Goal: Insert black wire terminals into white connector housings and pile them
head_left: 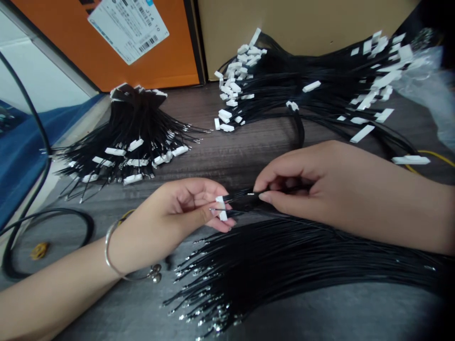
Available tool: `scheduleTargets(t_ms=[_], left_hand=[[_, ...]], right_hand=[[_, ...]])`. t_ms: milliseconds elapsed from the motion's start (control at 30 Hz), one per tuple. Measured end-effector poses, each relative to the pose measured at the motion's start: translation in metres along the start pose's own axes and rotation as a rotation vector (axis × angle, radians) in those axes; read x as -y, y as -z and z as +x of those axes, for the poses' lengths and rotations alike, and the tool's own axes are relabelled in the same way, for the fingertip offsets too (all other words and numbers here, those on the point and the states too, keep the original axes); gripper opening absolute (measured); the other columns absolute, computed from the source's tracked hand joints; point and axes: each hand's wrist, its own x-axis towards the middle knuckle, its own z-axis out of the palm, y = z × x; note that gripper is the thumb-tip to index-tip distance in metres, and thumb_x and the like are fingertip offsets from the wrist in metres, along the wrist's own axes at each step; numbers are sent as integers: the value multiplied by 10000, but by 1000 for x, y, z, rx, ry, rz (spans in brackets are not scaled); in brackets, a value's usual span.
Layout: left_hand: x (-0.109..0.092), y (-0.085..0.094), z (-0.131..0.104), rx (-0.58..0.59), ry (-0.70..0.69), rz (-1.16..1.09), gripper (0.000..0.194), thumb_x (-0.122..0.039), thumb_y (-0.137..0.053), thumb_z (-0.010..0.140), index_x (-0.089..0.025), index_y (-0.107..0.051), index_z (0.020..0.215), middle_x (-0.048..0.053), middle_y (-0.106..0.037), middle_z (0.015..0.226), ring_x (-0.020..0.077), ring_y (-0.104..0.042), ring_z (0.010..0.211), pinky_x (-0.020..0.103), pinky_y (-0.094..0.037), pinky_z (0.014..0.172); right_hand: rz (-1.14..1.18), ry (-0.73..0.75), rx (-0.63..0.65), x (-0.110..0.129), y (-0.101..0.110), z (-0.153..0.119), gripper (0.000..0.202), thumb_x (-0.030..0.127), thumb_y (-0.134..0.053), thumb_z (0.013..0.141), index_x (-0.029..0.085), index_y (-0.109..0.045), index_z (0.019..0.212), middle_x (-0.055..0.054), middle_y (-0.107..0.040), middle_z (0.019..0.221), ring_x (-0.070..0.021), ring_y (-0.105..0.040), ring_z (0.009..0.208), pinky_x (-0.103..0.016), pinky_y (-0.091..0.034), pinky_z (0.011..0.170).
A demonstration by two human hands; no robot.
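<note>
My left hand pinches a white connector between thumb and fingers, near the middle of the view. Black wires run from this connector toward my right hand, whose thumb and index finger close on black wires; a small metal wire end shows by its fingertips. One thin wire with a metal tip lies across the connector at my left thumb. Just below both hands spreads a large bundle of loose black wires, its metal ends pointing left.
At the left lies a pile of black wires with white connectors. A bigger connector-ended bundle is at the back right, beside a clear plastic bag. Behind stand an orange box and a brown box. A black cable loops at far left.
</note>
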Motion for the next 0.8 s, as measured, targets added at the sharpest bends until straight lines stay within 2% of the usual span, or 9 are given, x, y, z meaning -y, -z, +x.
scheduleTargets(t_ms=[100, 200, 300, 533, 700, 800], left_hand=[[0, 0, 0, 26, -13, 10, 97, -46, -519, 830, -68, -562, 915, 47, -665, 786, 153, -685, 747, 235, -589, 712], [-1, 0, -1, 26, -6, 8, 88, -53, -524, 829, -66, -559, 909, 51, -664, 781, 154, -683, 741, 238, -588, 705], [-2, 0, 0, 33, 6, 17, 90, -51, -510, 836, -61, -556, 913, 69, -670, 791, 152, -682, 743, 229, -581, 709], [-2, 0, 1, 106, -18, 24, 90, -51, -487, 850, -60, -571, 881, 82, -681, 773, 135, -677, 728, 196, -562, 696], [-1, 0, 1, 104, 5, -40, 62, -59, -526, 835, -65, -585, 854, 66, -677, 746, 119, -671, 689, 171, -554, 651], [-1, 0, 2, 115, 24, -65, 68, -59, -536, 830, -65, -591, 870, 66, -678, 758, 115, -668, 678, 181, -556, 651]], right_hand=[[-91, 128, -53, -2, -2, -2, 138, 227, -588, 758, 207, -659, 874, 40, -582, 631, -62, -503, 507, -195, -379, 459], [-220, 319, -77, -5, -6, -2, 127, 217, -550, 807, 168, -657, 854, -3, -558, 696, -86, -492, 590, -217, -361, 519], [-265, 420, -137, -8, -12, -3, 168, 200, -502, 848, 145, -654, 895, -18, -538, 720, -90, -475, 612, -216, -342, 534], [-337, 520, -240, -6, -20, -3, 206, 197, -463, 886, 148, -647, 808, 1, -497, 676, -69, -415, 566, -218, -288, 517], [-198, 449, -174, -6, -18, -1, 164, 228, -464, 889, 150, -608, 879, -1, -531, 734, -68, -468, 626, -188, -331, 543], [-189, 472, -154, -9, -19, 0, 163, 225, -474, 882, 151, -611, 926, -8, -525, 752, -77, -474, 655, -193, -342, 561]])
